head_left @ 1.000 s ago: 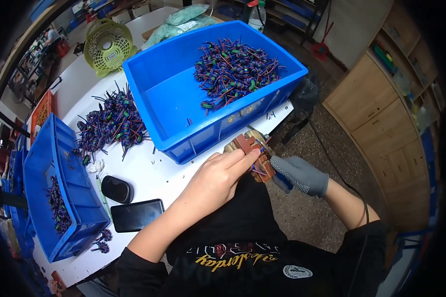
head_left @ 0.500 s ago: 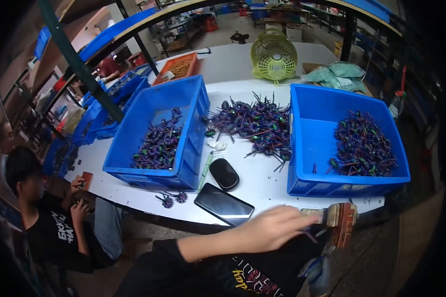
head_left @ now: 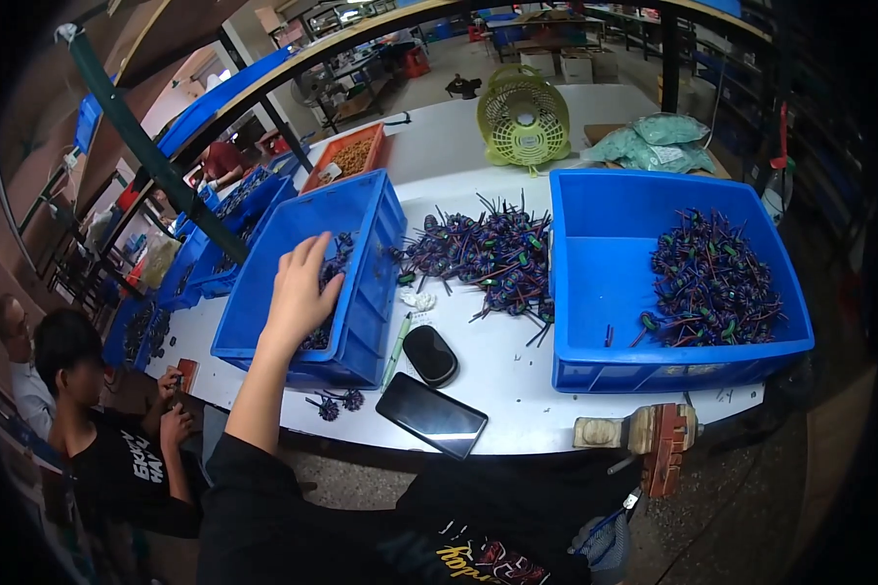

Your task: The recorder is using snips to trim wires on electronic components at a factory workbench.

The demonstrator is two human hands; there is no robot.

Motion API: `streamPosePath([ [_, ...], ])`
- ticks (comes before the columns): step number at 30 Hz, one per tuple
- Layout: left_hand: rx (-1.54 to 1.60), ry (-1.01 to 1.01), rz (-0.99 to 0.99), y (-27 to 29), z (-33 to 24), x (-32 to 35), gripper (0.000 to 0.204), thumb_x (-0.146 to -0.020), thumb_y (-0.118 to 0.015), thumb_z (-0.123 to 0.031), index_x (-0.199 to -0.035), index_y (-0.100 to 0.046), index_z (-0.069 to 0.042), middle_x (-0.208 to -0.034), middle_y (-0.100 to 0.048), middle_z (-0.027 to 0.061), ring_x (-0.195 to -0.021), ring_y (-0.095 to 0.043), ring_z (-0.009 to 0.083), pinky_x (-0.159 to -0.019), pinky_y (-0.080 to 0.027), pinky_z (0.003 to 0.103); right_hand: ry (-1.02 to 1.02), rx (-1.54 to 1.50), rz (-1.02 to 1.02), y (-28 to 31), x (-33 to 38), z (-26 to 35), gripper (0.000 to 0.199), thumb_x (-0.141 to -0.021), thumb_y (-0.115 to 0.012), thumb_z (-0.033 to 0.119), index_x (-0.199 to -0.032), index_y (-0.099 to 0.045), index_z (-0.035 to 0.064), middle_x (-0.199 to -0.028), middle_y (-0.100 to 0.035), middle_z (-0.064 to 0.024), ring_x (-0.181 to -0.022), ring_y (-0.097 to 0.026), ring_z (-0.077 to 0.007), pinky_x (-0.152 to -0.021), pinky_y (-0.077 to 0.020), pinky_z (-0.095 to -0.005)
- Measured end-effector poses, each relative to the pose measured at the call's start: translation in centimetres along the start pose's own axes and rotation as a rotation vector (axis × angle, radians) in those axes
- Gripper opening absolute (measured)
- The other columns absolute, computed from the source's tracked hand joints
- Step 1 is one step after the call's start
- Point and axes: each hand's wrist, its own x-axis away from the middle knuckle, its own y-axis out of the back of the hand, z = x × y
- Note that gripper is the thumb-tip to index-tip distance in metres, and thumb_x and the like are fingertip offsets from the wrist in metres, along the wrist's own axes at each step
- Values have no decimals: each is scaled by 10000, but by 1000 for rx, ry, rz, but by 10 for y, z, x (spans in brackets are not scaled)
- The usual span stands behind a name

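Blue plastic, the left bin (head_left: 366, 255) was reached into by the left hand (head_left: 300, 292), fingers spread and nothing yet gripped, over purple wound coils (head_left: 334, 263), while a loose heap (head_left: 488, 255) and the right bin (head_left: 595, 283) remained part-filled, the right hand unseen.

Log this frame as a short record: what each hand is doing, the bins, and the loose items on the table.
left hand: reaching into left blue bin, over wound wire coils
right hand: not in view
right blue bin: coil pile on its right side
between bins: loose coil heap
table front: black phone, black oval case, clamp fixture at the edge
behind: green fan
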Motion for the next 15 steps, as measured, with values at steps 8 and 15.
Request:
streamPosePath([
  [8,-333,-362,301,-78,-13,-83,193,-835,-650,-118,-967,-790,-103,-1056,-722,47,-982,-586,265,-922,-416,392,-20,35,-163,15,9,-2,543,-1069,-356,616,-1025,-596,131,-920,-607,-74,-841,-578,-268,-768,-482,-435],
  [15,-828,-599,378,-182,12,-79,187,-875,-624,-237,-882,-791,-154,-1010,-722,54,-971,-562,251,-963,-351,436,8,55,-167,-22,1,3,554,-1068,-344,622,-1005,-597,133,-881,-585,-58,-802,-550,-258,-739,-464,-424],
])
